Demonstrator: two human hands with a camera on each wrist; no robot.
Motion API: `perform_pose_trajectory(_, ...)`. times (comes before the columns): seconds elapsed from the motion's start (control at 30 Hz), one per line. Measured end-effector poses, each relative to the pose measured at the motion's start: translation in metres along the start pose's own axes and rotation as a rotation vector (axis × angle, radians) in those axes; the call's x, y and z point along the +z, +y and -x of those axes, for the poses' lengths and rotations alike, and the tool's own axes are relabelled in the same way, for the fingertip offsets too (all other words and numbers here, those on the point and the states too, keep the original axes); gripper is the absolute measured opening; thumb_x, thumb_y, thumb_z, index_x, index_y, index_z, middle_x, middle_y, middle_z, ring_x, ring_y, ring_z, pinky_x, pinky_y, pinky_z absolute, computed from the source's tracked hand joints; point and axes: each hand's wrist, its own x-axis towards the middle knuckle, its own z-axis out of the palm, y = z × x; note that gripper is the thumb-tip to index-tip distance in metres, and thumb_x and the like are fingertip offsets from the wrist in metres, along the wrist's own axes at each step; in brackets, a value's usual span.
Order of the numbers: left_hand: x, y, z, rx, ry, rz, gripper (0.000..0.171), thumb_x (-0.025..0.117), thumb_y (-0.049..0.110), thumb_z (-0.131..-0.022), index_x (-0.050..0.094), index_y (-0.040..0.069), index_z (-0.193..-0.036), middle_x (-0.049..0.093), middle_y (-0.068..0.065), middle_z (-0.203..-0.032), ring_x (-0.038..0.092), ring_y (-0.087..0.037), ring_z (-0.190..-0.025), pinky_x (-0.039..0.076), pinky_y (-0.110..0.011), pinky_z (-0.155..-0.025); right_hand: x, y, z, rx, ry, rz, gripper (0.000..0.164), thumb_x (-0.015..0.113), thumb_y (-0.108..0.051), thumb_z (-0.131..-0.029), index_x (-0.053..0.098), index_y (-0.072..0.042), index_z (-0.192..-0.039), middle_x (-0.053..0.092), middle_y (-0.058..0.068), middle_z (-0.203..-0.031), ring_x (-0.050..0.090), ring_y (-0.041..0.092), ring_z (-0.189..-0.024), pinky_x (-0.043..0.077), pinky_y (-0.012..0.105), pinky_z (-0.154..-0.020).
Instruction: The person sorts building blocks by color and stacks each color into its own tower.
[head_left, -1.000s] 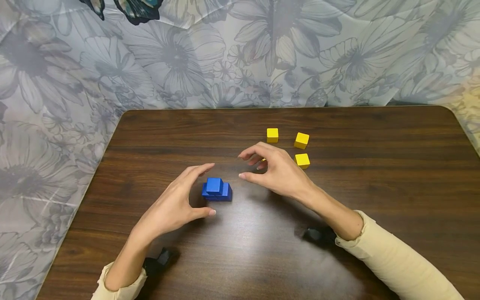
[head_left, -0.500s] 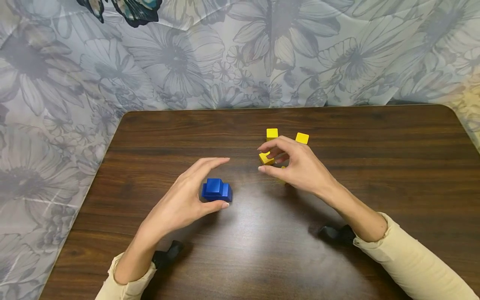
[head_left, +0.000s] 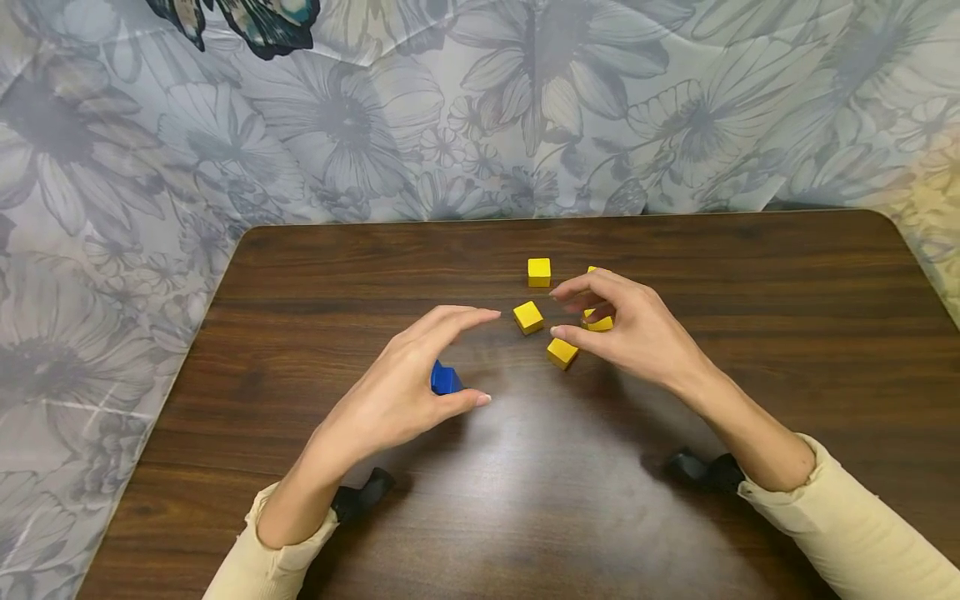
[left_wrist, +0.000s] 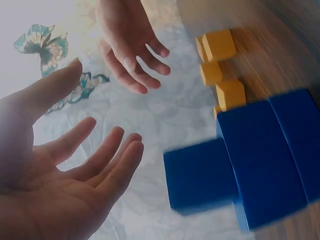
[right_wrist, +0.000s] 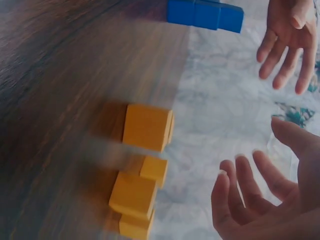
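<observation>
My left hand (head_left: 408, 383) is raised over the blue blocks (head_left: 446, 379) with fingers and thumb spread, holding nothing; it hides most of them in the head view. The left wrist view shows one blue cube (left_wrist: 200, 175) on top of a row of blue blocks (left_wrist: 265, 160), apart from the left hand (left_wrist: 75, 170). Farther right, my right hand (head_left: 637, 333) hovers over the yellow cubes with its fingers loosely bent and nothing in them. Two yellow cubes, a middle one (head_left: 528, 317) and a front one (head_left: 562, 353), show fully; others are partly behind that hand.
Another yellow cube (head_left: 538, 272) sits farther back on the dark wooden table (head_left: 360, 275). Behind the table's far edge hangs a floral cloth (head_left: 345, 125) with a butterfly print (head_left: 258, 25). Black wrist devices, one on the left (head_left: 363, 496) and one on the right (head_left: 701, 471), jut out below the wrists.
Both hands have moved right. The left hand now covers most of the blue blocks in the head view, while the right hand has uncovered the nearer yellow cubes on its left side.
</observation>
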Motion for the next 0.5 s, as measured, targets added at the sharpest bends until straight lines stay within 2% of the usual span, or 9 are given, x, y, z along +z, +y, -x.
perform_pose_trajectory(0.17,0.011,0.006,-0.010,0.026,-0.002,0.042,0.074,0.087,0.016,-0.079,0.050,0.022,-0.143,0.050,0.011,-0.137,0.057,-0.009,-0.114,0.049,-0.027,-0.096,-0.007,0.006,0.007,0.035,0.019,-0.004,0.034,0.083,-0.017,-0.083,0.069,-0.021,-0.114,0.066,-0.009,-0.110,0.066,0.014,-0.095,0.055,0.029,-0.082)
perform_pose_trajectory(0.3,0.022,0.008,-0.016,0.041,-0.011,0.082,0.070,0.086,0.011,-0.079,0.053,0.019,-0.140,0.051,0.011,-0.136,0.058,-0.006,-0.108,0.049,-0.023,-0.093,-0.010,0.009,0.011,0.046,0.028,0.023,0.035,0.083,-0.016,-0.083,0.069,-0.021,-0.114,0.066,-0.009,-0.109,0.066,0.017,-0.092,0.054,0.031,-0.083)
perform_pose_trajectory(0.5,0.034,0.012,-0.023,0.010,-0.061,0.065,0.067,0.084,0.015,-0.082,0.053,0.020,-0.141,0.054,0.010,-0.132,0.058,-0.008,-0.101,0.050,-0.023,-0.085,-0.014,0.013,0.017,0.054,0.039,0.052,0.033,0.082,-0.018,-0.083,0.069,-0.020,-0.114,0.068,-0.004,-0.108,0.064,0.018,-0.092,0.052,0.021,-0.082)
